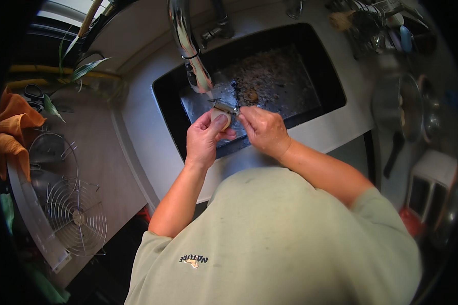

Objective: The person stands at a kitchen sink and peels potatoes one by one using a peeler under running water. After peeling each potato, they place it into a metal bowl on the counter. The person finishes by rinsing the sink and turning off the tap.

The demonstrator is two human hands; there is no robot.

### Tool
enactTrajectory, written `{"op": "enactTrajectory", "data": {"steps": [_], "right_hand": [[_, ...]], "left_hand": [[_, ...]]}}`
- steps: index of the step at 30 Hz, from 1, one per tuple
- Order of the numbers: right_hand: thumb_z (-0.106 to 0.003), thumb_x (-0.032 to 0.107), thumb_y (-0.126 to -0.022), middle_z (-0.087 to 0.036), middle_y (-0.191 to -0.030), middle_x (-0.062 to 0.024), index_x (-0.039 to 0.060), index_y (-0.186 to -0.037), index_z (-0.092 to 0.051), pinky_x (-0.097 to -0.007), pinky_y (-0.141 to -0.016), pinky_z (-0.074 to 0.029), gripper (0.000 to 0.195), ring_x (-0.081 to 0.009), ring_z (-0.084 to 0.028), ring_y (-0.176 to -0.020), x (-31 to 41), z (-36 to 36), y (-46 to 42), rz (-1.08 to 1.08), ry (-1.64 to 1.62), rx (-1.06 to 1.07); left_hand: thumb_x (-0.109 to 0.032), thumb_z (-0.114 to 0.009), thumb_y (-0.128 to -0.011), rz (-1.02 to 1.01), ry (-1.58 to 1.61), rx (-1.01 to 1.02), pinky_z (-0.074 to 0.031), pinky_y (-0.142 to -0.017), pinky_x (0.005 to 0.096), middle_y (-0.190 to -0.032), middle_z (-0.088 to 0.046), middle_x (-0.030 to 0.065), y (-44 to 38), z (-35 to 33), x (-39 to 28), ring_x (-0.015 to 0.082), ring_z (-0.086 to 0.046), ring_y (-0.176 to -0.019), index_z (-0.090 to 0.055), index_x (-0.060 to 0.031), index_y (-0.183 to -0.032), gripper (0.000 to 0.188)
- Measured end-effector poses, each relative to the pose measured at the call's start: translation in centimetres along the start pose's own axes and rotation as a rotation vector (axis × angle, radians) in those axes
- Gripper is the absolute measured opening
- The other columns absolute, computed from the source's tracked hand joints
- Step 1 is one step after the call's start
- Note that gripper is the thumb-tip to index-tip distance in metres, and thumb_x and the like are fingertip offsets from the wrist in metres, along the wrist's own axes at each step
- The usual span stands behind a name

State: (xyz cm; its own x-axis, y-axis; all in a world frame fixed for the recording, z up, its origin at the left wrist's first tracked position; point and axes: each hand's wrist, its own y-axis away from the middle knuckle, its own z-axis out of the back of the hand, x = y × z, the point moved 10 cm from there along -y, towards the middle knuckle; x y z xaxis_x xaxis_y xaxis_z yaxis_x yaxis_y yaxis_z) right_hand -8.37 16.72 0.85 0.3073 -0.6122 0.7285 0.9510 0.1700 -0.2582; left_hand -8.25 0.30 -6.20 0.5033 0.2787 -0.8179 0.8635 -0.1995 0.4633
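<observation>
Between the thumb and fingers of my left hand (pixel 202 139) is a pale, rounded piece of peeled vegetable (pixel 216 113), perhaps a potato. My right hand (pixel 265 129) grips a metal peeler (pixel 226 107), whose head lies across the top of the piece. Both hands are over the near side of a dark sink (pixel 328 76). Dark peelings and scraps (pixel 263 76) are spread over its wet floor. Just beyond the peeler hangs the spout of a chrome faucet (pixel 185 42). My right fingers hide most of the peeler's handle.
Left of the sink, a round wire rack (pixel 76 217) and an orange cloth (pixel 17 122) lie by black-handled scissors (pixel 34 97). To the right stand a metal pot (pixel 389 101) with a black handle and a drying rack (pixel 389 11) with utensils. Plant leaves (pixel 87 69) reach over the left counter.
</observation>
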Motion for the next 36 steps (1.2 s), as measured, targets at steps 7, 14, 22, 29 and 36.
{"op": "enactTrajectory", "data": {"steps": [7,14,22,29,36], "right_hand": [[-0.06,0.025,-0.107,-0.075,-0.098,-0.021,0.0047,-0.099,-0.073,-0.0532,-0.079,-0.057,0.025,-0.0438,-0.073,-0.091,-9.0,-1.2,1.4,-0.261,0.073,0.082],[-0.068,0.012,-0.103,-0.076,-0.1,-0.0181,-0.0003,-0.102,-0.072,-0.0451,-0.072,-0.059,0.013,-0.0415,-0.073,-0.083,-0.3,-0.1,-0.1,-0.016,-0.138,-0.037],[-0.064,0.014,-0.106,-0.074,-0.087,-0.0186,0.0019,-0.102,-0.076,-0.0412,-0.07,-0.057,0.018,-0.0369,-0.073,-0.079,-8.2,-0.1,-0.5,-0.254,-0.02,0.039],[-0.07,0.013,-0.102,-0.075,-0.094,-0.0182,0.0013,-0.102,-0.074,-0.043,-0.07,-0.058,0.012,-0.0391,-0.073,-0.082,-0.1,1.1,-0.8,-0.018,-0.239,0.012],[-0.065,0.021,-0.105,-0.076,-0.097,-0.018,0.0068,-0.102,-0.076,-0.0473,-0.074,-0.059,0.018,-0.041,-0.073,-0.082,-7.4,-0.4,-0.3,-0.154,-0.002,0.01]], "left_hand": [[-0.028,-0.074,-0.104,-0.05,0.134,0.122,-0.064,-0.091,0.037,-0.123,-0.073,0.0173,1.2,-1.9,-2.1,0.023,-0.076,-0.097,-0.058,0.0044,-0.143,0.053],[-0.034,-0.068,-0.108,0.037,0.204,0.099,-0.063,-0.091,0.0343,-0.124,-0.073,0.0168,-0.2,0.0,0.6,0.0218,-0.075,-0.098,-0.06,0.0036,-0.138,0.049],[-0.028,-0.076,-0.102,-0.077,0.148,0.187,-0.06,-0.096,0.0383,-0.13,-0.07,0.0212,0.7,-1.1,-2.3,0.0254,-0.073,-0.103,-0.051,0.0045,-0.15,0.063],[-0.025,-0.075,-0.102,-0.036,0.234,0.185,-0.06,-0.096,0.04,-0.132,-0.069,0.0218,0.3,0.5,-0.5,0.0258,-0.072,-0.105,-0.048,0.0027,-0.153,0.064],[-0.024,-0.078,-0.1,-0.016,0.26,0.303,-0.058,-0.099,0.0422,-0.131,-0.07,0.0226,1.4,-0.4,-0.3,0.0282,-0.071,-0.112,-0.054,0.0003,-0.149,0.06]]}}
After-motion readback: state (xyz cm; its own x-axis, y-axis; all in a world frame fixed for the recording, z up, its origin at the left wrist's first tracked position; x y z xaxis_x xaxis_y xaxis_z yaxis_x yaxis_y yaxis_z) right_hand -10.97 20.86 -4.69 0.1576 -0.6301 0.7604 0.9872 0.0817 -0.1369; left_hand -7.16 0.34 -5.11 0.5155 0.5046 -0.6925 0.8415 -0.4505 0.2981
